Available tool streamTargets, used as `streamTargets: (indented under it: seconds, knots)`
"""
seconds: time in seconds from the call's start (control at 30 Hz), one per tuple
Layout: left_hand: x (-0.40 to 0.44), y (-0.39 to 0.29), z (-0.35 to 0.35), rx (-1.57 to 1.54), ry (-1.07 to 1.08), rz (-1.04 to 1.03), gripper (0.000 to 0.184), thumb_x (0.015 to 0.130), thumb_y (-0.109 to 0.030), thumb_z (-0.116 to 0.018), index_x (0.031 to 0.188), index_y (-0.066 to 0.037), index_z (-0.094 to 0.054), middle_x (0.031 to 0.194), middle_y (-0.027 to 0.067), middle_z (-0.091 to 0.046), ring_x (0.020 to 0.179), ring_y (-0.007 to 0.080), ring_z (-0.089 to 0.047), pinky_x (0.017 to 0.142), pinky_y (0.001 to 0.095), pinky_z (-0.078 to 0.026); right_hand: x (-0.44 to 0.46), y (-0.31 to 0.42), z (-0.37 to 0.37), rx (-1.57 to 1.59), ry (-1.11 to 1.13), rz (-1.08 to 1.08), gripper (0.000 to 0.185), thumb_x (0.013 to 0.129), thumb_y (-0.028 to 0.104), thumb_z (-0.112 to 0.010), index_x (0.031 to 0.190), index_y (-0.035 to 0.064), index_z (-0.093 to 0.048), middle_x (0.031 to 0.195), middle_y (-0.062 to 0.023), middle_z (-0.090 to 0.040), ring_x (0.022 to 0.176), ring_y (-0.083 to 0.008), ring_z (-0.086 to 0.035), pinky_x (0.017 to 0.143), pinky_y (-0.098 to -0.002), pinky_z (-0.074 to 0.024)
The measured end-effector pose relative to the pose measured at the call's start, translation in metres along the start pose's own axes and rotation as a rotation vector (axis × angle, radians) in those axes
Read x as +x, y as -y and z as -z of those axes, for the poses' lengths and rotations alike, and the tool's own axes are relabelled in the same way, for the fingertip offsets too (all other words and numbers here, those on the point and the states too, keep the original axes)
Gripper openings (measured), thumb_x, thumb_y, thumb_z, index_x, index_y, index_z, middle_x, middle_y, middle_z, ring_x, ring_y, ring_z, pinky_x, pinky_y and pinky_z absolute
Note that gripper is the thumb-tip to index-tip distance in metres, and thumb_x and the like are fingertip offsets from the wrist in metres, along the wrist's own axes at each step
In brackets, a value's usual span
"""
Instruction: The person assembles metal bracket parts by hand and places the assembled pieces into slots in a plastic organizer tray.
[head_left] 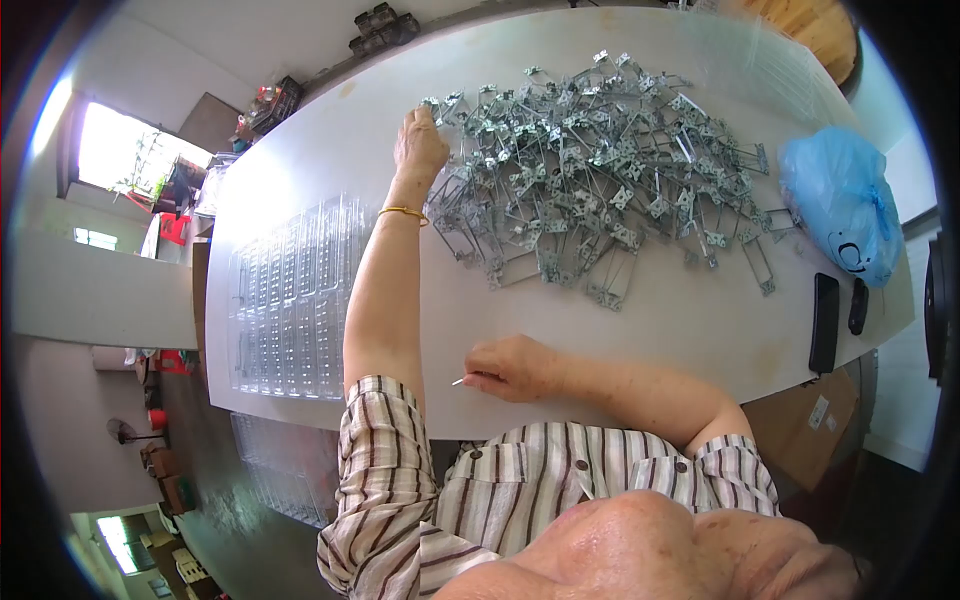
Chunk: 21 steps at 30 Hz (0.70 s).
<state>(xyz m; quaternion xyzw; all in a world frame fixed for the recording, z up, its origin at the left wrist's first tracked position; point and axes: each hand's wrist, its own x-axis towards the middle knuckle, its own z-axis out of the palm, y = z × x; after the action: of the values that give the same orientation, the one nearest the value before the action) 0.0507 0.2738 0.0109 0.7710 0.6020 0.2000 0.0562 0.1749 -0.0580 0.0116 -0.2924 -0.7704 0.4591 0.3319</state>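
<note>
At the left edge of a large pile of small metal brackets with thin wire rods (560, 150), my left hand (421, 148) is stretched far out, fingers bent together. Its fingertips meet a bracket at the pile's edge, but what lies between them is hidden. My right hand (512, 368) rests near the front table edge, fingers closed around a thin, pale, stick-like piece (458, 381). Only the tip of that piece shows. To the left of my left forearm lies a clear plastic tray (300, 300) with rows of compartments, and small metallic bits show in it.
A knotted blue plastic bag (845, 200) sits at the right of the white table (690, 330), with a black phone (824, 322) and a small black object (858, 306) beside it. More clear trays (285, 465) are below the left edge. A cardboard box (805, 425) stands lower right.
</note>
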Motion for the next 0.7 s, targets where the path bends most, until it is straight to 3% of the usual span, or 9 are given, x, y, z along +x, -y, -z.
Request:
streamTargets:
  seconds: [0.2,0.3,0.4,0.5,0.6,0.7]
  knots:
    - [0.019,0.009,-0.006,-0.006,0.165,0.097,0.040,0.093,-0.009,-0.059,0.132,-0.005,-0.058,0.141,0.0238,-0.056,0.124,0.0424,-0.060,0.105,0.0487,-0.050,0.002,0.003,0.003,0.021,0.024,-0.026,0.014,0.098,0.020,-0.066,0.096,0.0070,-0.061,0.086,-0.0134,-0.064,0.078,-0.0382,-0.065,0.068,-0.0464,-0.0518]
    - [0.021,0.012,-0.005,0.007,0.092,0.020,0.032,0.091,-0.008,-0.060,0.122,-0.003,-0.065,0.133,0.0232,-0.062,0.120,0.0419,-0.062,0.101,0.0471,-0.051,0.002,0.004,0.000,0.020,0.019,-0.044,0.015,0.098,0.020,-0.067,0.095,0.0070,-0.061,0.084,-0.0139,-0.063,0.076,-0.0386,-0.065,0.067,-0.0469,-0.0513]
    - [0.018,0.011,-0.002,0.074,0.287,0.036,0.025,0.089,-0.006,-0.061,0.111,-0.003,-0.070,0.119,0.0213,-0.068,0.115,0.0409,-0.065,0.098,0.0469,-0.052,0.004,0.007,-0.002,0.034,-0.019,-0.036,0.016,0.097,0.020,-0.067,0.091,0.0065,-0.059,0.081,-0.0149,-0.062,0.073,-0.0395,-0.064,0.065,-0.0477,-0.0503]
    - [0.003,0.004,0.003,0.049,0.189,0.005,0.022,0.088,-0.004,-0.061,0.107,-0.004,-0.072,0.110,0.0202,-0.070,0.107,0.0407,-0.068,0.094,0.0481,-0.053,0.004,0.010,-0.001,0.025,-0.013,-0.048,0.017,0.096,0.020,-0.068,0.091,0.0064,-0.060,0.081,-0.0150,-0.062,0.073,-0.0392,-0.064,0.065,-0.0473,-0.0505]
    - [-0.012,-0.009,0.020,0.046,0.053,-0.035,0.020,0.089,-0.005,-0.062,0.107,-0.004,-0.071,0.111,0.0207,-0.070,0.100,0.0417,-0.069,0.092,0.0482,-0.054,0.005,0.011,-0.004,0.012,-0.026,-0.045,0.017,0.096,0.021,-0.068,0.092,0.0064,-0.061,0.081,-0.0152,-0.063,0.073,-0.0391,-0.065,0.065,-0.0470,-0.0507]
    - [-0.031,-0.028,0.036,-0.117,-0.090,-0.096,0.014,0.093,-0.004,-0.062,0.104,-0.001,-0.069,0.111,0.0184,-0.072,0.095,0.0356,-0.072,0.086,0.0450,-0.057,0.004,0.008,-0.003,0.017,-0.038,-0.028,0.015,0.096,0.020,-0.068,0.094,0.0064,-0.062,0.082,-0.0152,-0.064,0.074,-0.0382,-0.065,0.066,-0.0460,-0.0509]
